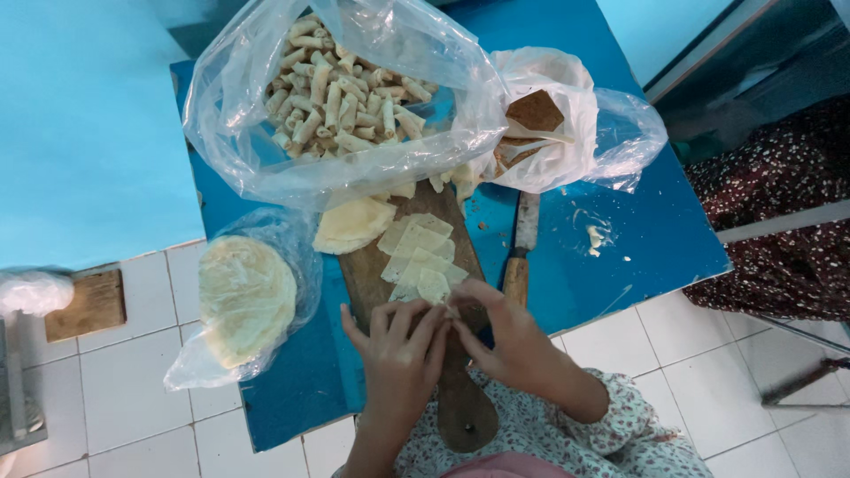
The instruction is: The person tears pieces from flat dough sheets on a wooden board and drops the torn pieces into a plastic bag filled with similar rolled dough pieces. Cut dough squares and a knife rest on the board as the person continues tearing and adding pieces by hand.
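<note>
My left hand (400,350) and my right hand (505,335) meet over the near part of a wooden cutting board (365,281). Their fingertips pinch together a small pale dough piece (434,285) at the lower end of a row of cut dough squares (418,250). The piece is partly hidden by my fingers. A half round of flat dough (352,225) lies at the board's far left corner.
A big clear bag of rolled pastry sticks (341,97) sits at the back of the blue table (637,239). A stack of round dough sheets (246,296) in plastic lies left. A knife (522,248) lies right of the board; a white bag (549,124) behind it.
</note>
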### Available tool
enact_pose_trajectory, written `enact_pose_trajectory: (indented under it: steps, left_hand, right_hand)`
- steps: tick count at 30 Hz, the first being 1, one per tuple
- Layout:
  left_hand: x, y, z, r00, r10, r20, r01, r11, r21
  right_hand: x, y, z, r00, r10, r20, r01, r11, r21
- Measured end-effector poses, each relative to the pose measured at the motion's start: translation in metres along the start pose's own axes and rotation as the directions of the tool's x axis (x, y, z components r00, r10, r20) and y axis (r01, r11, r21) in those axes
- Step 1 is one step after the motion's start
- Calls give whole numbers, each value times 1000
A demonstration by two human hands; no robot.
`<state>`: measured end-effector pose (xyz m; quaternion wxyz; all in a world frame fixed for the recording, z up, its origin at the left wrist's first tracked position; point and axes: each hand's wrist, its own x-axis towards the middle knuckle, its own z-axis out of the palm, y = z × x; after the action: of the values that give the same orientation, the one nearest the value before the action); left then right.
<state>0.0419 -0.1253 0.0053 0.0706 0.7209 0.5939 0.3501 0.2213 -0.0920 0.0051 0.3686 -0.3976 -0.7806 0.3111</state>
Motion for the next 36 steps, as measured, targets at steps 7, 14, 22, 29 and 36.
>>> enact_pose_trajectory:
  steps: [7,14,22,29,36]
  left_hand:
    - [6,-1,-12,997,21,79,-18,999,-36]
    - [10,-2,-16,993,78,87,-78,997,0]
    - [9,-6,0,998,62,17,-63,996,64]
    - [12,-2,-8,998,67,3,-67,998,7]
    - [11,-4,-2,994,105,-11,-104,992,69]
  right_hand:
    - [16,10,-17,982,-130,134,146,983,-114]
    - [26,12,-18,976,-152,154,164,984,-72]
    - [31,13,-25,942,-267,201,285,956,-64]
    - [40,20,-18,942,-229,246,256,963,-82]
    - [45,23,-20,947,49,318,-86,991,102]
